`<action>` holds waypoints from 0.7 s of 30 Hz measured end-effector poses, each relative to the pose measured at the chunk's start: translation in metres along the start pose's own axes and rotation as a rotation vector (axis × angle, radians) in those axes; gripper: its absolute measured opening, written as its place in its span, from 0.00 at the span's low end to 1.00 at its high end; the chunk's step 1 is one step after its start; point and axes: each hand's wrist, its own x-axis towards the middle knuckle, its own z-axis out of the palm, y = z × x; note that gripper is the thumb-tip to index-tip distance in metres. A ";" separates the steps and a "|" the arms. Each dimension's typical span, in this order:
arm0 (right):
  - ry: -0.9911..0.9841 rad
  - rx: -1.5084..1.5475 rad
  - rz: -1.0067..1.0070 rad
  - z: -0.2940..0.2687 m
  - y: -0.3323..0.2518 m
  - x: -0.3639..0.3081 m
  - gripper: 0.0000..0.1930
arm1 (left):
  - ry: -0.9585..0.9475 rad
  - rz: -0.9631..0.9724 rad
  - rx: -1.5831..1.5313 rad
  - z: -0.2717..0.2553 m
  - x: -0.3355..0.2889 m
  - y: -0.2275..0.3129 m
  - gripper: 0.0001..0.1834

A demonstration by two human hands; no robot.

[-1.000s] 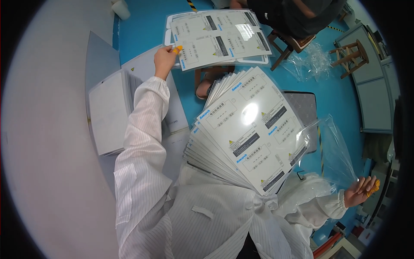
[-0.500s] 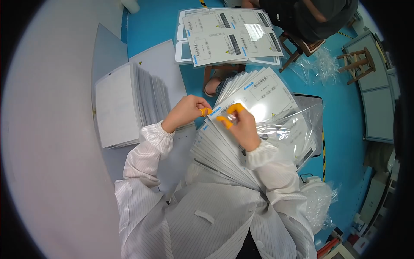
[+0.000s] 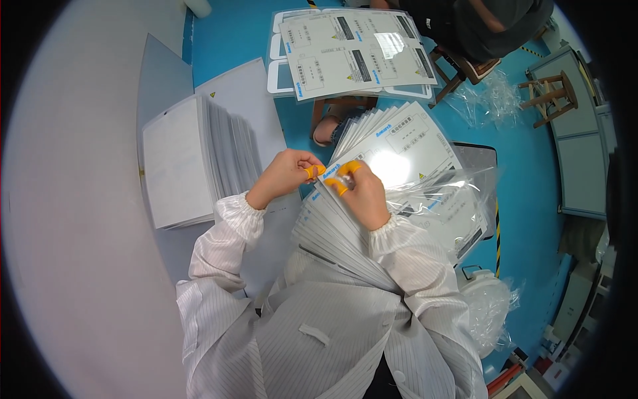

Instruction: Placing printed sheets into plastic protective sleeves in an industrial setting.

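A fan of white printed panels (image 3: 405,149) with blue and black print lies across my lap. My left hand (image 3: 286,174) is closed in a pinch at the left corner of the top panel, orange finger cots at its tips. Just right of it, my right hand (image 3: 362,196) hovers over the same corner. Its thumb and forefinger, also in orange cots, are curled but apart, with nothing I can make out between them. Crumpled clear film (image 3: 442,193) lies over the panels to the right of my right wrist.
A thick stack of white sheets (image 3: 176,163) stands on the grey table (image 3: 256,83) to my left. Ahead, more printed panels (image 3: 345,50) rest on a stool, with another person (image 3: 492,30) beyond. Loose clear plastic (image 3: 488,96) and a wooden stool (image 3: 551,100) are on the blue floor.
My right hand has moved left and slightly down, closer to my left hand, with its thumb and forefinger nearer together. The left hand stays at the panel's corner.
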 end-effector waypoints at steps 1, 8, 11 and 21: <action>-0.052 -0.030 -0.059 0.004 -0.002 -0.003 0.13 | -0.055 -0.013 -0.063 -0.001 0.000 -0.001 0.07; -0.171 -0.001 -0.080 0.016 0.012 -0.007 0.07 | -0.170 -0.007 -0.073 -0.005 -0.009 0.011 0.14; -0.179 0.153 -0.024 0.001 0.010 -0.001 0.06 | -0.121 -0.005 -0.128 -0.003 -0.007 0.006 0.14; 0.361 1.445 0.149 -0.060 0.074 0.002 0.07 | -0.325 -0.024 -0.022 -0.021 0.010 0.006 0.20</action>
